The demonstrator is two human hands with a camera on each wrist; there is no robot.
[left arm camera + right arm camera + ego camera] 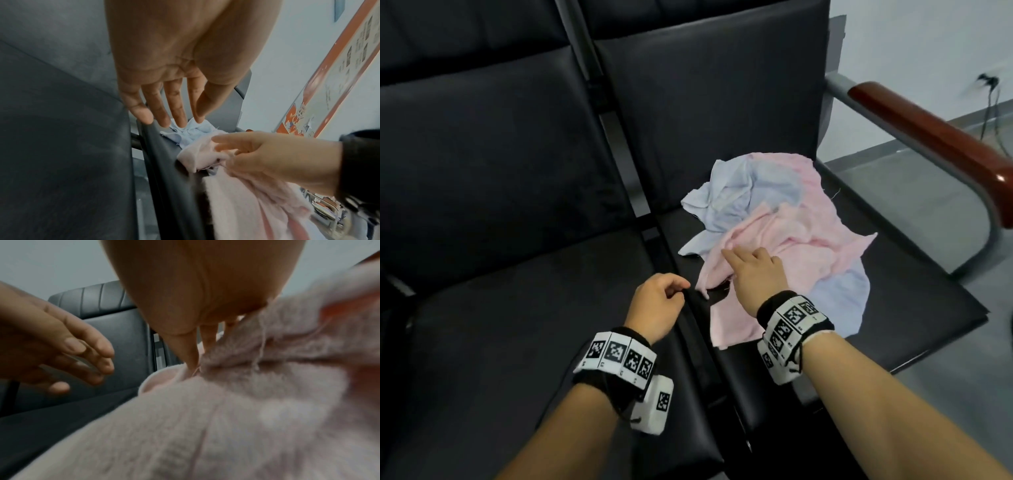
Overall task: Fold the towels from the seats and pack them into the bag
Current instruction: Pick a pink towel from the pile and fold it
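A crumpled pink towel [784, 233] lies tangled with a light blue towel [726, 192] on the right black seat [893, 291]. My right hand [753, 270] is on the pink towel's near left part, forefinger stretched out. In the left wrist view the right hand [267, 155] pinches a bunched fold of the pink towel [246, 203] between thumb and fingers, with the blue towel [191, 131] behind. My left hand [657, 301] hovers over the gap between the seats, fingers relaxed and holding nothing. No bag is in view.
The left black seat [517, 325] adjoins the right one, with a metal bar between them. A grey frame with a brown wooden armrest [935, 144] borders the right seat. Beyond it are grey floor and a white wall with a cable.
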